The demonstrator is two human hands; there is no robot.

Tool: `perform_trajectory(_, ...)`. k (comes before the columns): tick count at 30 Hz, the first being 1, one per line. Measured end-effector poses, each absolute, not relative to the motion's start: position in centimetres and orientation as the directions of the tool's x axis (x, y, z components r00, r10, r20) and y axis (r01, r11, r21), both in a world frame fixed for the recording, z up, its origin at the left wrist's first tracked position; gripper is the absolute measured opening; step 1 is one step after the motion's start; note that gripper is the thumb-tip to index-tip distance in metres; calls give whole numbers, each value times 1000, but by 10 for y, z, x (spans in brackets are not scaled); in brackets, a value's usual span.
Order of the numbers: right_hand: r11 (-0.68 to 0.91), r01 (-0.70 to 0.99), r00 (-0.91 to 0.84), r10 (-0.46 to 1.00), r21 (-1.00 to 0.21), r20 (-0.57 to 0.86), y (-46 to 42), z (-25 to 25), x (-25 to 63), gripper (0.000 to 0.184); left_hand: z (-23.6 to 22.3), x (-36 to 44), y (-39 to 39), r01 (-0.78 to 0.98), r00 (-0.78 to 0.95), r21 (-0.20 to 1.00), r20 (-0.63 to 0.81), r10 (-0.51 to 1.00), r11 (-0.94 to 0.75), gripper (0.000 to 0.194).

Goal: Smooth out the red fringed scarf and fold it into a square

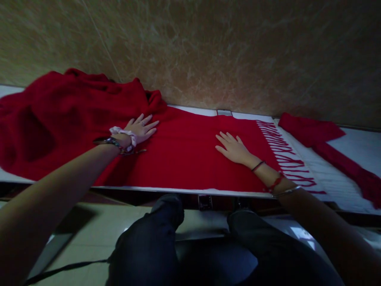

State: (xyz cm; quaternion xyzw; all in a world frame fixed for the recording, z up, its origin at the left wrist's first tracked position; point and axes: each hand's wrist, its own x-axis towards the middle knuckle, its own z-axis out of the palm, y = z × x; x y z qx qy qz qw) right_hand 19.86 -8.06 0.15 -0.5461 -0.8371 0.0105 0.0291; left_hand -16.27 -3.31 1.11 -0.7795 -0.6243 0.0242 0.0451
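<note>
A long red fringed scarf (pixel 184 155) lies across a narrow white table. Its right part is spread flat and ends in a row of twisted tassels (pixel 281 153). Toward the left the same red cloth rises into a loose, bunched heap (pixel 59 115). My left hand (pixel 142 128) rests palm down on the scarf beside the heap, fingers spread; a scrunchie and bracelets circle its wrist. My right hand (pixel 232 147) lies flat on the smooth part, short of the tassels, its fingers stretched out. Neither hand grips anything.
A folded darker red cloth (pixel 311 129) with a narrow strip trailing from it lies at the table's right. Behind the white table (pixel 336 174) stands a brown marble-patterned wall (pixel 208 55). My legs (pixel 149 246) are close to the front edge, above a tiled floor (pixel 92 230).
</note>
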Motion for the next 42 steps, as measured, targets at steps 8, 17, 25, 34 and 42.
perform_trajectory(8,367,929,-362,928,-47,83,-87,13,208,59,20,-80,-48,903,429,-58,96,898,-425,51)
perform_trajectory(17,227,974,-226,973,-13,52,-89,-8,284,56,-1,-78,-38,884,465,-13,-73,882,-467,52)
perform_trajectory(25,356,926,-344,933,-130,102,-97,13,219,57,11,-35,-51,945,323,-22,-93,942,-326,58)
perform_trajectory(34,366,931,-366,930,-13,23,-109,0,218,54,-1,-68,-49,934,353,-13,-87,931,-356,55)
perform_trajectory(42,185,983,-184,982,-3,51,-111,-8,300,57,2,-125,-55,966,250,-41,-70,966,-253,55)
